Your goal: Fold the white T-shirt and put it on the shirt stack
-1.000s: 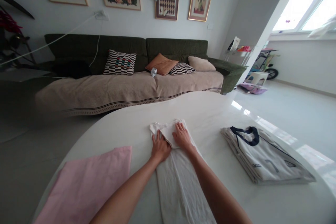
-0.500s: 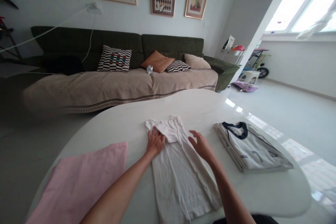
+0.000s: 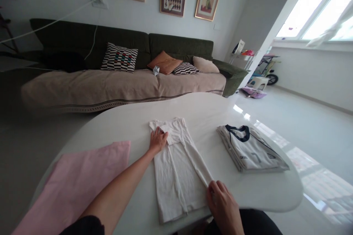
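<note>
A white shirt, folded into a long strip, lies on the white oval table in front of me. My left hand rests flat on its far end near the collar, fingers spread. At the shirt's near right corner by the table's edge is my right hand, with fingers curled and pinching the hem.
A folded white jersey with a dark collar lies to the right. A pink cloth lies at the left. Beyond the table stands a dark green sofa with cushions and a beige cover. The white floor stretches to the right.
My right hand left the collar end and slid back along the shirt's right side to its near hem. My left hand stayed at the collar.
</note>
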A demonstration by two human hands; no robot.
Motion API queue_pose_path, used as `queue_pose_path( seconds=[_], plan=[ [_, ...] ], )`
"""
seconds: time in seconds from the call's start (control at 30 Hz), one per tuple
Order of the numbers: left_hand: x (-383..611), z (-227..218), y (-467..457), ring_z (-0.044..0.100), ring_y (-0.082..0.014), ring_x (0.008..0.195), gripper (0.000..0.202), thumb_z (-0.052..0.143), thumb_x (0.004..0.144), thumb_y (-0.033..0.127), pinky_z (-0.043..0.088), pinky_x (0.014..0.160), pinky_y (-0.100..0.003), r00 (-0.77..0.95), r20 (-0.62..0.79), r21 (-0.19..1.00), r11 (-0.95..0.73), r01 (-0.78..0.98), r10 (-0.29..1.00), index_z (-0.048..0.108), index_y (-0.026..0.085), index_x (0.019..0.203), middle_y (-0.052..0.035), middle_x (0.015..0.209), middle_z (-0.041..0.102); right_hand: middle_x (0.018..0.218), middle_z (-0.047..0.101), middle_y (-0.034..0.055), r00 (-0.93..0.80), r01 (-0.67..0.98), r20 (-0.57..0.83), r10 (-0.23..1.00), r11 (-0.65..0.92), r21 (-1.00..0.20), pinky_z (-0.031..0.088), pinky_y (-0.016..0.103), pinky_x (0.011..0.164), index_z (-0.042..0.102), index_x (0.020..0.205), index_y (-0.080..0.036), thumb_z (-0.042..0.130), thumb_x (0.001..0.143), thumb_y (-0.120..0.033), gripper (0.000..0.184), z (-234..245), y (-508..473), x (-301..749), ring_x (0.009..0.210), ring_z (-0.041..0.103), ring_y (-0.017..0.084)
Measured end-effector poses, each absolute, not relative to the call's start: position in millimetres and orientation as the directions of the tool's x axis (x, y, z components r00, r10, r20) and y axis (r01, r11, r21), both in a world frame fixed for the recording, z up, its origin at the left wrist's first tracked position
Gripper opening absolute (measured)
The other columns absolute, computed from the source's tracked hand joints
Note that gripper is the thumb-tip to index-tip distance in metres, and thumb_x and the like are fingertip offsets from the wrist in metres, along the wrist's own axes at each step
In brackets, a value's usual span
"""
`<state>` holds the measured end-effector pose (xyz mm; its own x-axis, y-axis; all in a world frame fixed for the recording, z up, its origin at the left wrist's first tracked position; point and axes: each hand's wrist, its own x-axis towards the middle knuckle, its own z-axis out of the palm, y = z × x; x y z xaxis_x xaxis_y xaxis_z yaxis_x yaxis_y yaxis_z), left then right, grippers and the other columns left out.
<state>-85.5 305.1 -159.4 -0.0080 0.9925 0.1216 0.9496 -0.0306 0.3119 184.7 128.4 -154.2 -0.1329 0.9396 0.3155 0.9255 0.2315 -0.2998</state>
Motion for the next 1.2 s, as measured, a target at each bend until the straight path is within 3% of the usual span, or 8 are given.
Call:
queue_pose_path(
  seconds=[0.3, 0.4, 0.47, 0.53, 0.63, 0.93, 1.07, 1.2],
  plan=[
    [-88, -161, 311, 0.057, -0.0258, 0.115, 0.031, 0.058, 0.091, 0.033, 0.046, 0.098, -0.051, -0.047, 0.083, 0.371, 0.013, 0.929, 0.995, 0.060, 0.019, 0.118, -0.0093, 0.129, 0.059, 0.071, 0.067, 0.0046, -0.315, 0.865, 0.333, 0.889, 0.413, -0.285, 0.057, 0.034, 0.059, 0.054, 0.073, -0.027, 0.045, 0.091, -0.024, 0.020, -146, 130, 176, 0.066, 0.069, 0.023],
    [-87, -153, 313, 0.058, -0.0253, 0.113, 0.031, 0.058, 0.091, 0.034, 0.048, 0.096, -0.050, -0.085, 0.052, 0.421, 0.056, 0.905, 0.995, 0.060, 0.018, 0.118, -0.0093, 0.128, 0.059, 0.097, 0.073, 0.0127, -0.330, 0.857, 0.338, 0.881, 0.430, -0.284, 0.060, 0.035, 0.076, 0.063, 0.095, -0.023, 0.039, 0.096, -0.026, 0.025, -145, 142, 176, 0.091, 0.072, 0.025],
    [-87, -145, 316, 0.060, -0.0243, 0.109, 0.031, 0.057, 0.092, 0.035, 0.050, 0.093, -0.048, -0.111, 0.023, 0.455, 0.088, 0.886, 0.994, 0.060, 0.018, 0.117, -0.0090, 0.125, 0.060, 0.123, 0.067, 0.0172, -0.371, 0.847, 0.326, 0.870, 0.461, -0.266, 0.055, 0.039, 0.095, 0.063, 0.117, -0.017, 0.035, 0.096, -0.021, 0.035, -148, 152, 173, 0.117, 0.063, 0.027],
    [-88, -136, 318, 0.062, -0.0230, 0.103, 0.031, 0.057, 0.092, 0.035, 0.053, 0.088, -0.045, -0.133, -0.012, 0.483, 0.123, 0.867, 0.991, 0.060, 0.017, 0.116, -0.0083, 0.120, 0.062, 0.136, 0.061, 0.0153, -0.434, 0.830, 0.283, 0.855, 0.502, -0.244, 0.048, 0.042, 0.106, 0.059, 0.129, -0.014, 0.033, 0.092, -0.013, 0.045, -155, 160, 169, 0.131, 0.052, 0.027],
    [-89, -125, 321, 0.064, -0.0219, 0.097, 0.031, 0.058, 0.091, 0.036, 0.055, 0.082, -0.042, -0.176, -0.063, 0.505, 0.183, 0.844, 0.982, 0.060, 0.016, 0.115, -0.0071, 0.114, 0.064, 0.141, 0.056, 0.0135, -0.485, 0.823, 0.200, 0.851, 0.522, -0.224, 0.044, 0.044, 0.108, 0.055, 0.135, -0.011, 0.033, 0.086, -0.006, 0.054, -165, 164, 163, 0.136, 0.045, 0.028],
    [-89, -115, 321, 0.065, -0.0198, 0.092, 0.031, 0.059, 0.091, 0.033, 0.056, 0.078, -0.040, -0.308, -0.127, 0.481, 0.331, 0.812, 0.943, 0.058, 0.016, 0.117, -0.0076, 0.113, 0.064, 0.153, 0.034, 0.0108, -0.453, 0.870, 0.030, 0.891, 0.449, -0.203, 0.036, 0.050, 0.112, 0.038, 0.146, -0.014, 0.033, 0.096, -0.020, 0.051, -158, 158, 160, 0.142, 0.028, 0.030],
    [-75, -105, 316, 0.060, -0.0252, 0.108, 0.037, 0.058, 0.091, 0.034, 0.052, 0.090, -0.048, -0.281, 0.046, 0.427, 0.236, 0.873, 0.959, 0.055, 0.018, 0.124, -0.0099, 0.126, 0.058, 0.155, 0.027, 0.0084, -0.431, 0.887, -0.019, 0.902, 0.419, -0.195, 0.033, 0.049, 0.113, 0.035, 0.148, -0.015, 0.032, 0.097, -0.022, 0.052, -156, 159, 158, 0.143, 0.023, 0.029],
    [-40, -110, 315, 0.056, -0.0258, 0.115, 0.032, 0.057, 0.091, 0.033, 0.048, 0.096, -0.050, -0.017, 0.107, 0.393, -0.026, 0.919, 0.994, 0.058, 0.020, 0.121, -0.0095, 0.132, 0.056, 0.155, 0.024, 0.0040, -0.420, 0.895, -0.046, 0.906, 0.406, -0.187, 0.031, 0.049, 0.115, 0.033, 0.148, -0.018, 0.032, 0.097, -0.025, 0.051, -157, 160, 156, 0.144, 0.020, 0.028]
  ],
)
